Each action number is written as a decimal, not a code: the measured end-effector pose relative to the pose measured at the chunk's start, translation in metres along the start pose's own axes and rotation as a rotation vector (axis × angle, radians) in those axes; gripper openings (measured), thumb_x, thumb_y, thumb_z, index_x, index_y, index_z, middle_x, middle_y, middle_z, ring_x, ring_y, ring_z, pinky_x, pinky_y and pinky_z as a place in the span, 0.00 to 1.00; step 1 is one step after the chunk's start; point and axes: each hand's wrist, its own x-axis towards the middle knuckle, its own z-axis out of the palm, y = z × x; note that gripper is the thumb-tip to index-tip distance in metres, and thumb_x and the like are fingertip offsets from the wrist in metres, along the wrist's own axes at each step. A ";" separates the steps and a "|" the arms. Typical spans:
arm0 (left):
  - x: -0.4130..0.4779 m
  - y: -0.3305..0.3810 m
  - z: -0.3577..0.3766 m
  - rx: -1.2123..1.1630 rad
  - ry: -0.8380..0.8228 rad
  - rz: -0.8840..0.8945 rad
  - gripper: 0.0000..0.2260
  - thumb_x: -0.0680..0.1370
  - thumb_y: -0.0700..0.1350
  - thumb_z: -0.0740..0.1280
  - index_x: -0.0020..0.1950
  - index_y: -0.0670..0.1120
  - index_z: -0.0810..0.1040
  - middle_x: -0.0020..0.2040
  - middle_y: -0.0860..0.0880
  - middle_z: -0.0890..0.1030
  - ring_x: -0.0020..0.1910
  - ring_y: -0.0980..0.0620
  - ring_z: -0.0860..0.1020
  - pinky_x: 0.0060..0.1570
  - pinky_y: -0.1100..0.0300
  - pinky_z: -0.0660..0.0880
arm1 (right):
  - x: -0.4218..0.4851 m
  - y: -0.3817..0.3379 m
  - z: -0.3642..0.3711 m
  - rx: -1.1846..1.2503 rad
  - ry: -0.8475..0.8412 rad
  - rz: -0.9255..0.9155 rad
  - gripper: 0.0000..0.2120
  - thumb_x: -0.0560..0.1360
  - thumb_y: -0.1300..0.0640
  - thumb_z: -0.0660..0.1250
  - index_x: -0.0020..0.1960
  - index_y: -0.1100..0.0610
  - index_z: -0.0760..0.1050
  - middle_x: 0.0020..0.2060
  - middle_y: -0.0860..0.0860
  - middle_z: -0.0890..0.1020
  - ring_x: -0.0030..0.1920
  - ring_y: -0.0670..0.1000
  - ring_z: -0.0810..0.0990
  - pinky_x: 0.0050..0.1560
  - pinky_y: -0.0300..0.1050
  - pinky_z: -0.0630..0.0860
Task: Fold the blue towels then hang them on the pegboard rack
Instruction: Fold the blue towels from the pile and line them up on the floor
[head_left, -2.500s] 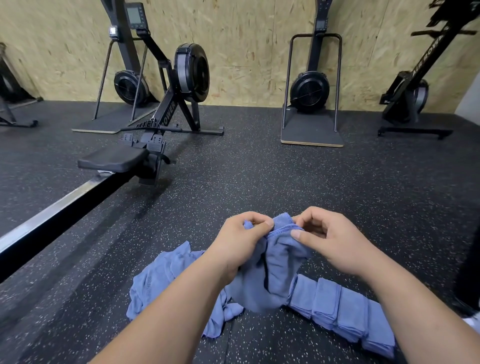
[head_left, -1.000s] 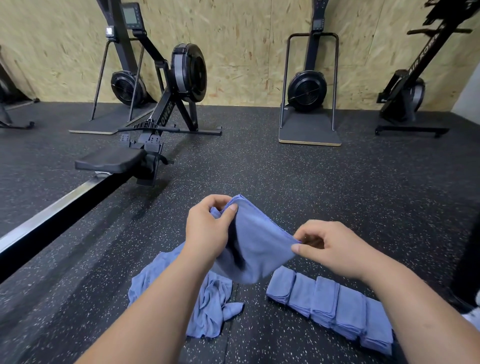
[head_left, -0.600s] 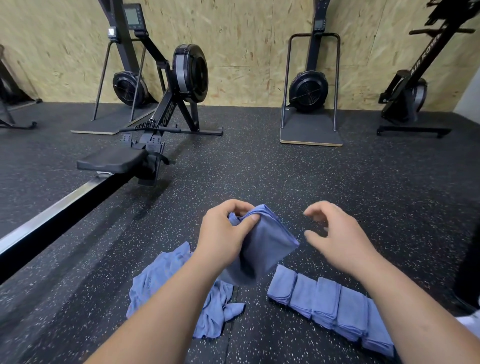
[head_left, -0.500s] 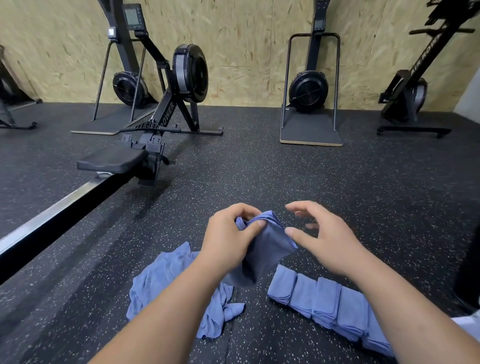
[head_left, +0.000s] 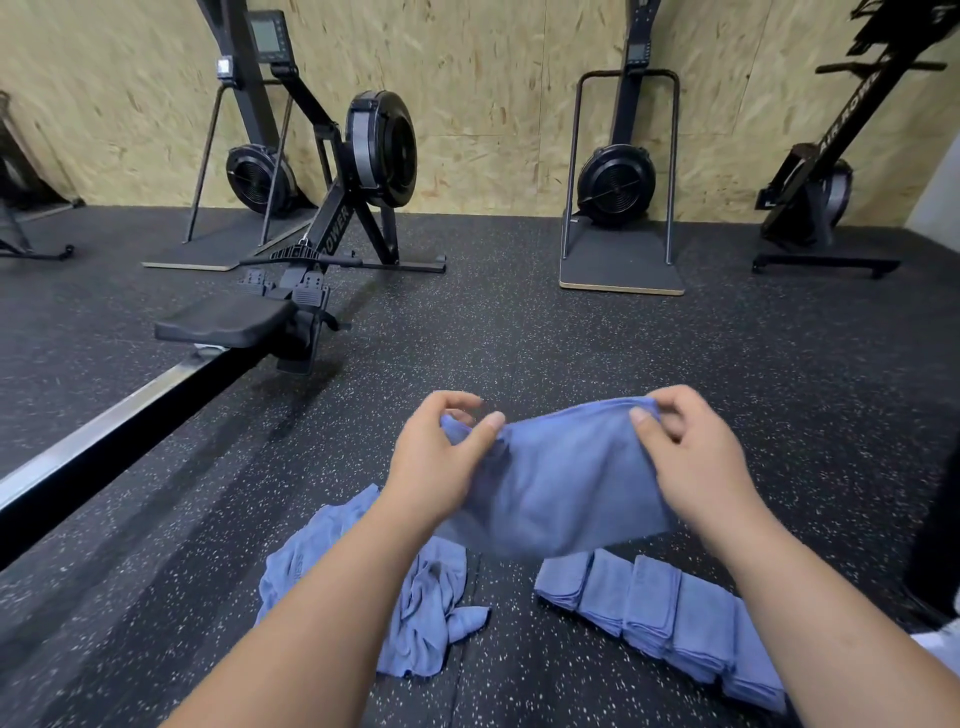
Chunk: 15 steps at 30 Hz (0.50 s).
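Note:
A blue towel (head_left: 561, 478) hangs stretched in the air between my hands, above the floor. My left hand (head_left: 441, 457) pinches its upper left corner and my right hand (head_left: 696, 457) pinches its upper right corner. Below on the left lies a crumpled heap of unfolded blue towels (head_left: 415, 597). On the right, a row of several folded blue towels (head_left: 670, 613) lies on the floor, overlapping one another. No pegboard rack is in view.
The floor is black speckled rubber (head_left: 571, 343). A rowing machine (head_left: 291, 291) with its seat and long rail runs along the left. More black fitness machines (head_left: 618, 187) stand against the chipboard wall at the back.
My right hand, which had let go of the towel, has taken its right corner. Both hands have moved apart, spreading the towel flat between them.

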 end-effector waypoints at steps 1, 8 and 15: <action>0.002 -0.001 -0.005 -0.050 0.007 -0.059 0.11 0.77 0.56 0.77 0.56 0.56 0.81 0.51 0.58 0.84 0.53 0.63 0.80 0.53 0.63 0.73 | 0.003 0.005 -0.006 0.007 0.078 0.021 0.04 0.82 0.49 0.70 0.54 0.47 0.76 0.45 0.44 0.87 0.48 0.51 0.85 0.54 0.52 0.79; 0.009 -0.013 -0.013 -0.256 -0.163 -0.182 0.08 0.83 0.51 0.72 0.54 0.48 0.83 0.48 0.52 0.86 0.46 0.56 0.81 0.47 0.58 0.74 | 0.007 0.005 -0.028 -0.029 0.212 0.040 0.03 0.85 0.49 0.64 0.57 0.47 0.73 0.42 0.45 0.84 0.46 0.55 0.80 0.47 0.50 0.69; 0.007 -0.008 -0.011 0.055 0.157 -0.007 0.07 0.86 0.52 0.65 0.51 0.51 0.73 0.43 0.55 0.80 0.41 0.60 0.76 0.38 0.68 0.67 | 0.003 0.007 -0.028 -0.043 0.141 -0.031 0.03 0.85 0.48 0.63 0.56 0.46 0.71 0.39 0.47 0.84 0.36 0.54 0.73 0.42 0.49 0.71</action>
